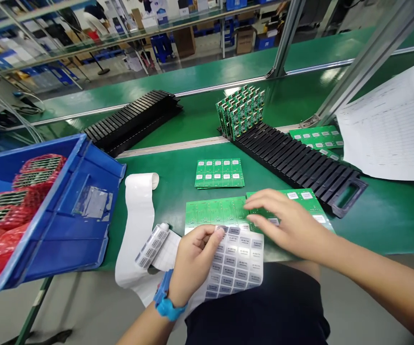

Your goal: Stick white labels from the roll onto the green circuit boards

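My left hand, with a blue band at the wrist, pinches the top edge of a sheet of silver-grey labels between thumb and fingers. The sheet hangs in front of a green circuit board and covers its near edge. My right hand is over the boards with thumb and fingers apart; I see nothing between them. Beneath it lies another circuit board with white labels, partly hidden by the hand. Farther back sits a small stack of labelled circuit boards.
A blue bin of red-wrapped boards stands left. White backing paper and a label roll lie beside it. Black slotted racks lie behind; upright boards fill one end. A paper sheet hangs right, near a metal post.
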A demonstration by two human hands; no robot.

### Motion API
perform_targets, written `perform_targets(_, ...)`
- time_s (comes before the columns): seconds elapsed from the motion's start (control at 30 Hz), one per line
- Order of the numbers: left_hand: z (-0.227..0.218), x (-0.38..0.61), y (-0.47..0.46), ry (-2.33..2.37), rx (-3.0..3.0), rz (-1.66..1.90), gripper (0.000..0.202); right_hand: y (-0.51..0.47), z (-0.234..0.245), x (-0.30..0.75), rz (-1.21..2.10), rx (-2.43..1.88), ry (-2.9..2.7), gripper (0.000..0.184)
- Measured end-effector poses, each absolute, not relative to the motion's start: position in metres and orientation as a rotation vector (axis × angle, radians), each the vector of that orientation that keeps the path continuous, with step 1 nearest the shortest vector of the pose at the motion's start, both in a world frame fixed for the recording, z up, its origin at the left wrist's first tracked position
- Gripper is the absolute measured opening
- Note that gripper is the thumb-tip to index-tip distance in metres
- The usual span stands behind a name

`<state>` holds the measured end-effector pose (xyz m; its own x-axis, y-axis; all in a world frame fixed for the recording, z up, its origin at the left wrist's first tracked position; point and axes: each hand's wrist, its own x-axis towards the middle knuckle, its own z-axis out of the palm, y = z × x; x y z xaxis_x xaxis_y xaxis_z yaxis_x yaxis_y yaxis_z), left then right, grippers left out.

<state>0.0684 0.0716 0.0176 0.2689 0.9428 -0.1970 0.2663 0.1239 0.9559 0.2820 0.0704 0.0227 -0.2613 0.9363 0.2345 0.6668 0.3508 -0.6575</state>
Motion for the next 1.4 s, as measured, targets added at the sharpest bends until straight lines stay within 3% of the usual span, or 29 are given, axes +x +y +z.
perform_targets(0.1,0.018,0.066,0.07,1.23,1.483,0.735,0.018,0.07,0.038,0.253,1.034,-1.301,-1.881,0.011)
perform_targets(0.2,0.016,0.061,0.068,1.253,1.603,0.706,0.025,0.074,0.045,0.244,1.239,-1.308,-1.742,0.012)
perform_targets(0.33,0.013,0.057,0.067,1.259,1.766,0.603,0.033,0.096,0.046,0.276,1.261,-1.499,-1.586,0.018)
perform_targets(0.53,0.021,0.065,0.07,0.763,2.166,0.443,0.016,0.134,0.031,0.323,1.302,-1.83,-1.825,0.017)
perform_targets(0.87,0.01,0.083,0.071,0.586,2.537,0.234,0.023,0.129,0.02,0.31,1.104,-1.872,-1.98,0.021)
perform_targets(1.0,0.008,0.084,0.071,0.59,2.537,0.245,0.023,0.121,0.017,0.309,0.61,-1.811,-2.157,0.013)
perform_targets(1.1,0.009,0.083,0.07,0.605,2.523,0.254,0.022,0.119,0.022,0.309,0.391,-1.714,-2.105,0.026)
perform_targets(1.3,0.017,0.062,0.062,0.765,2.459,0.295,0.017,0.129,0.028,0.293,1.161,-1.503,-1.956,0.021)
perform_targets(1.4,0.016,0.051,0.059,0.839,2.404,0.33,0.014,0.132,0.023,0.282,1.276,-1.493,-1.951,0.024)
